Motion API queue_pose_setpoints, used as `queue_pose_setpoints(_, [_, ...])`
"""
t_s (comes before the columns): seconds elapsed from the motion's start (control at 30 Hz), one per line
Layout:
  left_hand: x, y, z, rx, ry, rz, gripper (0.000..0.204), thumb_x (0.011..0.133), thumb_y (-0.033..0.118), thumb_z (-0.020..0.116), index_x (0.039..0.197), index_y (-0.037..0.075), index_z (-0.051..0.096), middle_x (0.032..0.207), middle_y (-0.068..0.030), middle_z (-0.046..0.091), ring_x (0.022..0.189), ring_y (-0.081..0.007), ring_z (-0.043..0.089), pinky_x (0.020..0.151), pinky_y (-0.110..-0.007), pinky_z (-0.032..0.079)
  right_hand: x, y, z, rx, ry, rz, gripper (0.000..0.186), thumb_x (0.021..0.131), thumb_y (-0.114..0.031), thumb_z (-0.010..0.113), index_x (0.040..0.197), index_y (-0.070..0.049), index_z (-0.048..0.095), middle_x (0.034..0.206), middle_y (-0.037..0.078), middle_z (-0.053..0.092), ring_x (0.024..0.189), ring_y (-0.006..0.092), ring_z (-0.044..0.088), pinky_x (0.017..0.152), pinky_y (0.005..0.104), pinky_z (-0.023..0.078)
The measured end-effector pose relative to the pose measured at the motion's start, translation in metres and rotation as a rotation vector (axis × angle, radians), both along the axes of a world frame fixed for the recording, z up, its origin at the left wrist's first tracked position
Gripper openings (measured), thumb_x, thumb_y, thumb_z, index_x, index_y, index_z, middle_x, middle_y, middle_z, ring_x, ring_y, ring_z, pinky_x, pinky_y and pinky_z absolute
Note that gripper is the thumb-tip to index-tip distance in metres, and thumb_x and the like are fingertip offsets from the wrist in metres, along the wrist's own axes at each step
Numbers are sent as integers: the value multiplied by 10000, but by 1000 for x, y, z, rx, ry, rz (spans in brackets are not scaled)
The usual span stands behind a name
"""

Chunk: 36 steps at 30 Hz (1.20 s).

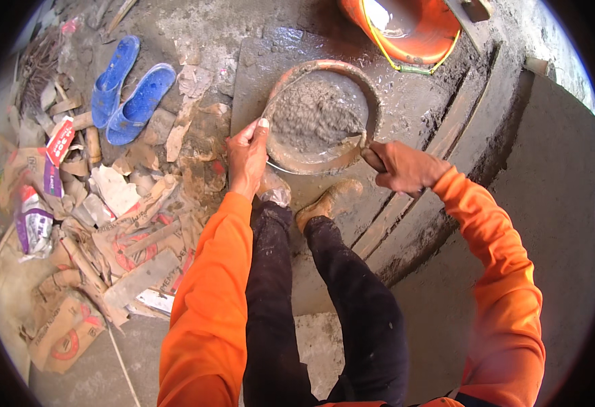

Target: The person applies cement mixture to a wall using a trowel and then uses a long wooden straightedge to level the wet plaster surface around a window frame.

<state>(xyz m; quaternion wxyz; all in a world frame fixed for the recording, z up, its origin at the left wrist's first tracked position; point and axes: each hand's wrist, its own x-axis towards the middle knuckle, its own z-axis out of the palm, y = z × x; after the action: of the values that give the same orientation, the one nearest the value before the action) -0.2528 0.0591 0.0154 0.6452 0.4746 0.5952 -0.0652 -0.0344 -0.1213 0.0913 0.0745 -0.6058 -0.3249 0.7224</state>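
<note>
In front of me stands a round bucket with a mud-coated orange rim, holding wet grey mortar. At its left side my left hand is closed on the rim, thumb on top. My right hand is wrapped round the short handle of a trowel at the right rim. Mortar coats the trowel, and its blade is mostly hidden, so I cannot tell its full shape. Just below the bucket are my two mortar-smeared feet.
An orange bucket with a yellow handle lies tilted at the upper right. Long wooden boards run along the right. Blue slippers sit at the upper left, above torn paper bags and scraps. A grey wall rises at right.
</note>
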Motion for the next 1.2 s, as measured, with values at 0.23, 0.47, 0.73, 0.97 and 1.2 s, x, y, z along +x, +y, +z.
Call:
queue_pose_setpoints(0.23, [20,-12,-1,21,-35,40,328,891,235,572,1116,-2,605,874,-24,650,782,-67,525,745,-220,426,26,-1,-33,-182,-293,339,235,774,-138,474,933,22,536,722,187,607,605,299,616,591,391,517])
queue_pose_setpoints(0.47, [0,-2,-1,76,3,58,295,874,209,586,1079,1,624,909,-34,667,785,-59,540,741,-220,439,3,0,-9,68,-921,635,265,902,-152,381,1075,30,466,671,105,582,547,191,591,444,339,487])
queue_pose_setpoints(0.73, [2,-10,-4,83,3,51,328,887,246,571,1135,34,602,920,-24,646,723,-60,516,656,-211,426,-53,-25,-54,-16,-268,-164,237,724,-197,571,765,25,500,680,220,565,671,345,581,645,415,446])
queue_pose_setpoints(0.97, [3,-13,23,95,96,38,452,894,327,552,1248,48,511,943,-15,609,701,-106,533,545,-224,439,-38,-61,-18,215,-469,-174,247,740,-214,577,850,-1,522,696,218,589,622,365,595,589,433,466])
queue_pose_setpoints(1.2, [25,-81,94,-104,-153,329,383,911,397,497,698,85,428,654,-38,487,683,-175,541,662,-329,444,-77,-64,21,327,-838,-239,268,808,-238,547,967,-29,492,810,189,591,664,332,634,545,415,498])
